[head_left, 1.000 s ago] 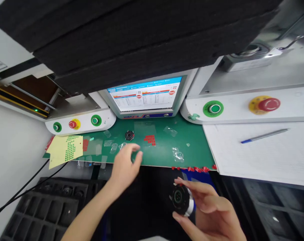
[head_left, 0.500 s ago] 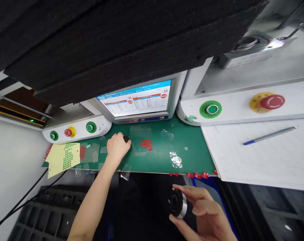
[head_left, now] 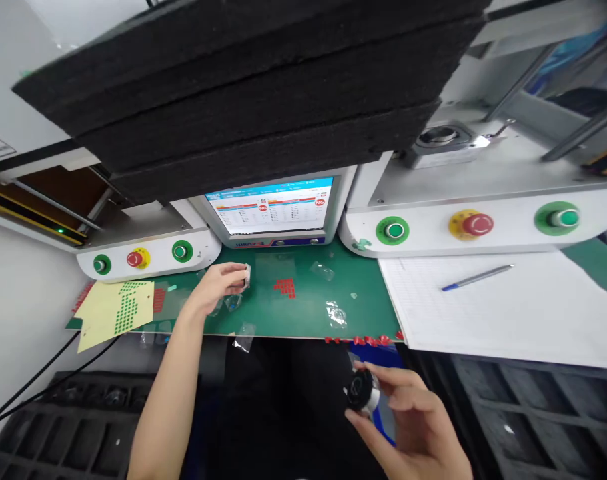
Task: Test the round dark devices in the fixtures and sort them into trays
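Observation:
My left hand (head_left: 218, 285) is above the green work surface, closed on a small round part (head_left: 247, 276) with a silvery rim. Its fingers hide most of that part. Low on the right, my right hand (head_left: 414, 415) pinches a round black-faced part with a silver side (head_left: 362, 391) between thumb and fingers. The black face points to the left, and small pale tabs stick out at its edge. Clear plastic film (head_left: 233, 303) lies on the surface just below my left hand. Red rectangular stickers (head_left: 285, 288) are to the right of that hand.
A monitor (head_left: 273, 210) showing red NG marks stands behind the green surface (head_left: 303, 317). Black foam slabs (head_left: 263, 93) hang over the top. Button panels flank the monitor. A pen (head_left: 477, 278) rests on papers (head_left: 483, 320). Black compartment trays (head_left: 543, 400) sit below at both sides.
My left hand has turned and raised its round part, so the silvery rim now shows. My right hand keeps its part. The view has shifted, bringing more of the right side into sight.

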Available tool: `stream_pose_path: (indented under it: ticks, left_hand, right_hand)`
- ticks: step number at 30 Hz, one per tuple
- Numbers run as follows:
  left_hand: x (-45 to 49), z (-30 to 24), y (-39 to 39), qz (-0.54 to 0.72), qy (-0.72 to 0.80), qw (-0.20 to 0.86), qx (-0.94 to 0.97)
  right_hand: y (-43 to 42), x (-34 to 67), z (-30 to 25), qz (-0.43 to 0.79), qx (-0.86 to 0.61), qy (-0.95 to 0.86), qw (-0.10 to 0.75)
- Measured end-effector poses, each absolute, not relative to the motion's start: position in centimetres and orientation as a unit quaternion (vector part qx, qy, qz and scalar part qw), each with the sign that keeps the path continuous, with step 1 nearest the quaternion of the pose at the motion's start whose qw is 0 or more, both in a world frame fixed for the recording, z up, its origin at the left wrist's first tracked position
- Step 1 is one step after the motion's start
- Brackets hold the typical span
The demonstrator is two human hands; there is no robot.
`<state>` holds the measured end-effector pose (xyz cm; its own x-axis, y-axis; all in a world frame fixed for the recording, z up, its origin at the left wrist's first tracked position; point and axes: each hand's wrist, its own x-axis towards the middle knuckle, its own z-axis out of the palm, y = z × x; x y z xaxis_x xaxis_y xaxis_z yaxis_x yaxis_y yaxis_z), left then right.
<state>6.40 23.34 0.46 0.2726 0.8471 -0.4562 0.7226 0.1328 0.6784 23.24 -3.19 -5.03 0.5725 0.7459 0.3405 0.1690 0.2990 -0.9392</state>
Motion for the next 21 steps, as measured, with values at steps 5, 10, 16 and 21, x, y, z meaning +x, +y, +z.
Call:
stream_pose_path:
  ticks: [5, 10, 16, 21]
  left_hand:
    - [5.3, 1.6, 21.8, 0.074, 0.510, 0.612, 0.600]
    - [5.6, 0.7, 21.6, 0.066, 0.486, 0.611, 0.622]
    - [8.0, -2.6, 23.3, 0.049, 0.493, 0.459, 0.738]
    - [9.0, -3.5, 23.0, 0.049, 0.475, 0.317, 0.820]
  right_hand:
    - [-1.8, 24.3, -5.4, 0.163, -0.605, -0.424, 0.654]
    - [3.2, 28.0, -6.4, 0.134, -0.653, -0.545, 0.509]
    - [12.6, 30.1, -6.0, 0.149, -0.662, -0.686, 0.263]
    - [16.8, 28.9, -5.2, 0.124, -0.632, -0.758, 0.107]
